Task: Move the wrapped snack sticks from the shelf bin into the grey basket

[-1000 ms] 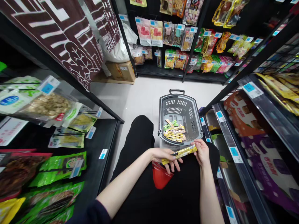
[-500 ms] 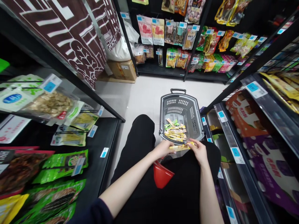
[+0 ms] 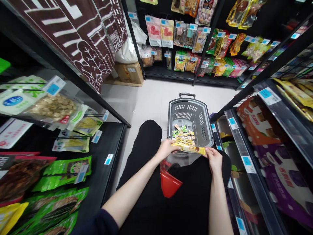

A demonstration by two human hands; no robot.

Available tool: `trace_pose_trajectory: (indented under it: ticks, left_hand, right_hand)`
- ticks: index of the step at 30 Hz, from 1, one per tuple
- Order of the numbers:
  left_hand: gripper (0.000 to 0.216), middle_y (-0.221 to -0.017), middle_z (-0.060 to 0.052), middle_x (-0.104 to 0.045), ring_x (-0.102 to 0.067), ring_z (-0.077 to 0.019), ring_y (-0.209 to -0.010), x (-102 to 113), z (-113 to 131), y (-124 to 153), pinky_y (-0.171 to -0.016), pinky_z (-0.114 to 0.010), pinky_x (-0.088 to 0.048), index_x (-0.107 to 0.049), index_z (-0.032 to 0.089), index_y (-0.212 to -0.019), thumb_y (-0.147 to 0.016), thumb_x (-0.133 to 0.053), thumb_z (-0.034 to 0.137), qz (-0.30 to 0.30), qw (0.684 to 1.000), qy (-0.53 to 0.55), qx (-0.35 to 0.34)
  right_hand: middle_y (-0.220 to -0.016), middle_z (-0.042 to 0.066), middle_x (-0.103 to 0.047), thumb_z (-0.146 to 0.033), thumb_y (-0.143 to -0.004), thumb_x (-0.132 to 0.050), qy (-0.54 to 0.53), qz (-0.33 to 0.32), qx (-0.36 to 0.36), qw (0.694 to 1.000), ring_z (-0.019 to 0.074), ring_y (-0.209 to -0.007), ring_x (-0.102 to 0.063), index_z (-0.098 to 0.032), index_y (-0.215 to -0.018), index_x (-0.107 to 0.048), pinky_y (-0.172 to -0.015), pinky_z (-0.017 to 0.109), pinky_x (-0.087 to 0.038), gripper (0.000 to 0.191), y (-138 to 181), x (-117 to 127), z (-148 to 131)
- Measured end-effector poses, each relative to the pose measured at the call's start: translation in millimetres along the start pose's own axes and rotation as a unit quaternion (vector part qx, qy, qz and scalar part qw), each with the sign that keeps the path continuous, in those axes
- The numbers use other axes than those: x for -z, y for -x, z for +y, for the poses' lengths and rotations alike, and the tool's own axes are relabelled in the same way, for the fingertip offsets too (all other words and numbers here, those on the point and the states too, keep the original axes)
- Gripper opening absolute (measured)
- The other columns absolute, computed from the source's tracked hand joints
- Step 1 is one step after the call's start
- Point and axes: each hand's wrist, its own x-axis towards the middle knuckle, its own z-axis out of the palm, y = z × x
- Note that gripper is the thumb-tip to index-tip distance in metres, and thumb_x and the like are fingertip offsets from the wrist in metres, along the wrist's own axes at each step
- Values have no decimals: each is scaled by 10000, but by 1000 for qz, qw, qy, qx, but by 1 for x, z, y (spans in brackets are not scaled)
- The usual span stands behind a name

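A long, narrow yellow snack packet point(image 3: 192, 148) stretches between my two hands, above the near rim of a grey shopping basket point(image 3: 209, 125). My left hand point(image 3: 166, 150) pinches its left end, and my right hand point(image 3: 214, 158) grips the right end between thumb and fingers. Inside the basket lies a pile of slim packets point(image 3: 184, 139), mostly yellow, with green ones behind. The basket stands on the floor just beyond my knees. Below my hands, a red plastic piece point(image 3: 170, 183) shows between my legs; most of it is hidden.
Shelves flank me closely. Hanging snack bags point(image 3: 61, 106) and a black shelf board point(image 3: 107, 140) are on the left; purple and orange boxes point(image 3: 281, 182) fill the right. Ahead, a rack carries bagged snacks point(image 3: 180, 62). A cardboard box point(image 3: 129, 73) sits at back left beside a patterned brown cloth point(image 3: 85, 42).
My hands have moved apart, the left slightly left and up, the right to the right. More of the yellow packet now shows between them.
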Motion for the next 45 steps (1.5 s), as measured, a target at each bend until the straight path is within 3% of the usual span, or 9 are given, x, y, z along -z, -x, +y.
trace_pose_trajectory:
  ticks: [3,8,12,20,25,31,36,41,45]
  left_hand:
    - [243,-466,44,-564,-541,-107,-462,5,-2,-2,-474,-193,-397,-605,124,-607,-654,-648,359,51,999,2,-13]
    - [227,-422,51,-538,-524,-109,-481,5,-1,0,-481,-187,-364,-609,124,-537,-582,-717,319,37,998,-8,-45]
    - [214,-450,48,-562,-533,-108,-489,1,1,1,-505,-196,-403,-632,119,-594,-610,-707,318,5,998,7,-54]
    - [285,-574,-39,-660,-599,-123,-510,-4,-1,-8,-502,-226,-487,-645,83,-719,-710,-655,368,-39,999,12,0]
    - [389,-513,-20,-623,-548,-115,-435,-4,-5,-7,-458,-223,-440,-633,102,-649,-742,-576,475,-7,998,-55,14]
    - [490,-515,-33,-592,-597,-171,-585,3,-5,-3,-623,-246,-395,-609,149,-573,-839,-398,503,69,980,-185,-5]
    - [414,-634,-64,-648,-623,-201,-668,3,0,-2,-614,-245,-380,-627,166,-669,-867,-356,408,19,966,-258,-25]
    - [307,-718,-95,-684,-648,-244,-719,3,-6,-8,-641,-284,-415,-628,174,-733,-829,-396,350,-40,949,-306,-63]
    - [304,-822,-137,-694,-656,-295,-802,0,-18,-16,-682,-349,-441,-626,177,-827,-816,-360,324,-103,911,-393,-63]
  right_hand:
    - [-626,44,-704,-444,-616,-736,-17,-9,-1,1000,222,-624,-692,-132,-823,-672,-618,349,-574,380,-1,1,-2]
    - [-990,57,-705,-440,-610,-747,-40,-48,-9,998,210,-885,-669,-205,-1039,-633,-757,344,-559,502,-1,-5,-5]
    - [-801,71,-729,-367,-545,-801,-36,-79,-27,996,213,-721,-683,-147,-865,-694,-681,350,-567,403,0,-7,-4]
    - [-575,-4,-676,-389,-522,-795,-50,16,19,998,141,-476,-603,-157,-720,-676,-533,288,-514,327,-1,-3,-5]
    - [-542,-7,-661,-405,-510,-793,-35,47,40,998,146,-456,-586,-151,-714,-675,-537,305,-510,346,-1,-7,-5]
    - [-596,21,-679,-479,-570,-719,6,56,30,998,184,-517,-645,-153,-769,-642,-561,321,-542,389,-13,-4,3]
    - [-613,35,-688,-463,-604,-658,101,50,49,992,205,-526,-665,-173,-791,-647,-480,301,-532,345,-19,-12,5]
    - [-608,25,-701,-409,-687,-592,224,103,160,956,190,-504,-649,-205,-725,-675,-466,271,-505,224,-18,-18,-30]
    - [-733,67,-715,-421,-825,-431,305,179,264,898,210,-640,-655,-179,-833,-679,-624,300,-503,347,-19,19,-112]
